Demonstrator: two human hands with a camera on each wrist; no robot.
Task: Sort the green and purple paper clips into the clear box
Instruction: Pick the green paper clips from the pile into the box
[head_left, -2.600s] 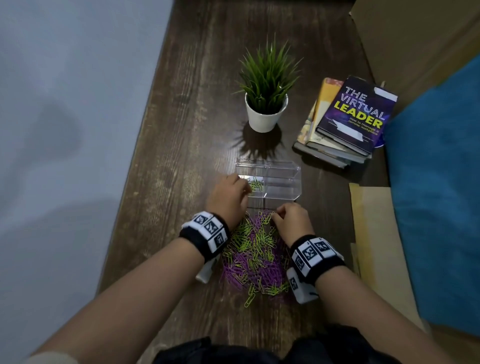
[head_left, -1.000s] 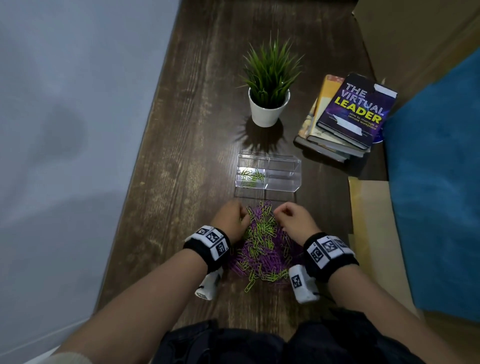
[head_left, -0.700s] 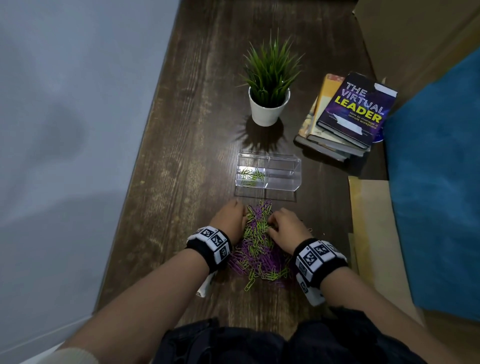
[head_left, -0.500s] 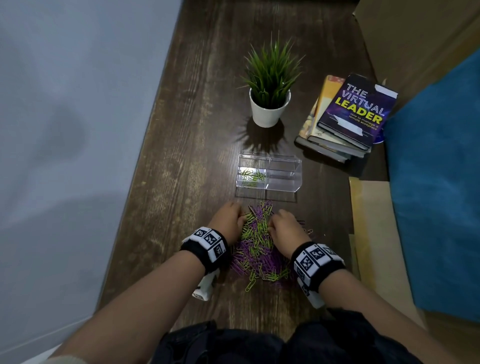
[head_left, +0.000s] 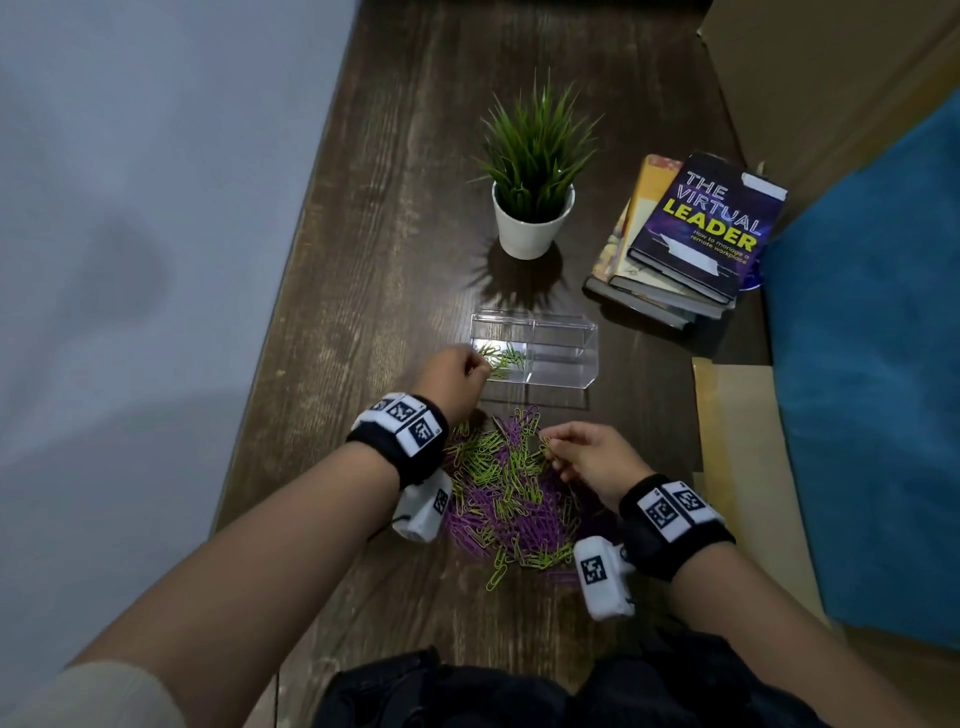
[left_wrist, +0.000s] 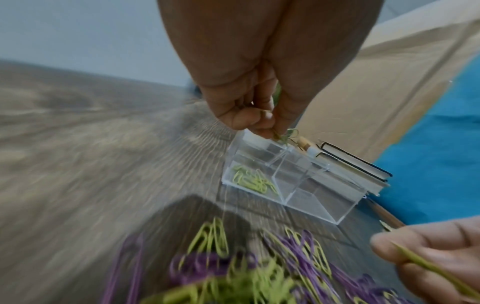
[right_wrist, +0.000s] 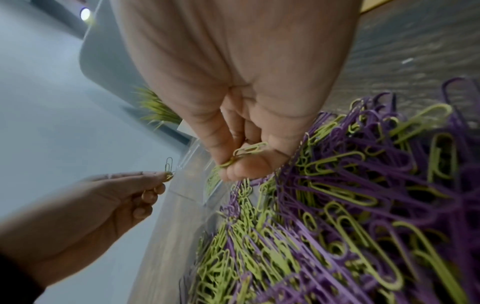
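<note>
Left hand (head_left: 453, 375) beside clear box (head_left: 563, 358); book (head_left: 709, 226) titled "THE VIRTUAL LEADER"

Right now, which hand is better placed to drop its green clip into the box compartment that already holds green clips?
Left. The left hand pinches a green paper clip right at the clear box beside that compartment; the right hand pinches its green clip over the pile, farther away.
</note>
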